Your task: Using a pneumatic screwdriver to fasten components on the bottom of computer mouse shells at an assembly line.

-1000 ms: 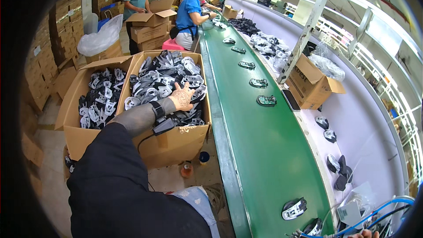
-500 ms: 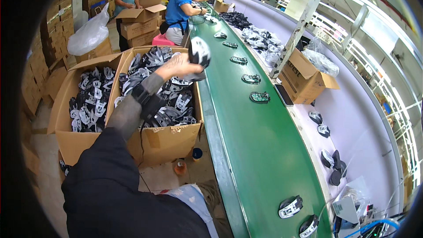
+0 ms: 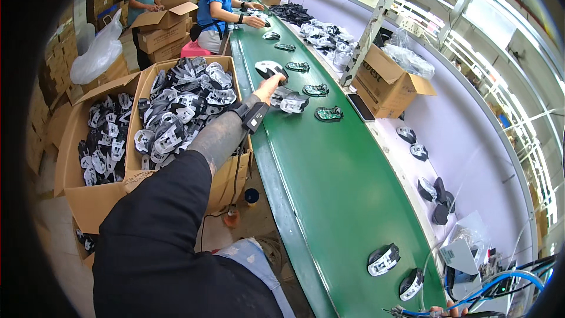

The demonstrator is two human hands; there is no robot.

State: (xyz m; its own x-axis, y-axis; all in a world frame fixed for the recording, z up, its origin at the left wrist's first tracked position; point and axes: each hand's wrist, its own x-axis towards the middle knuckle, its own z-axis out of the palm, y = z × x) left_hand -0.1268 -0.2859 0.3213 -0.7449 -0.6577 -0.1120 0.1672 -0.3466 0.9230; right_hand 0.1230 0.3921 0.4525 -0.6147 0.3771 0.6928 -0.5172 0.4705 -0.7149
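Note:
Stretched out over the green conveyor belt, my left hand is closed on computer mouse shells. One white-and-black mouse shell shows beyond the fingers, and a grey-and-white mouse shell shows to their right, low over the belt. Black mouse bases with green circuit boards lie just right of it in a line. Only the fingertips of my right hand show at the bottom edge, bent beside blue and black cables; what they hold is hidden. Two mouse shells lie on the near belt.
Two cardboard boxes full of mouse shells stand left of the belt. Along the right ledge lie a dark flat device, more mouse parts and an open carton. A co-worker in blue reaches over the far belt; another person stands behind cartons.
My left hand has moved right and forward from above the box to over the belt, carrying the mouse shells. Fingertips of my right hand have come into view at the bottom.

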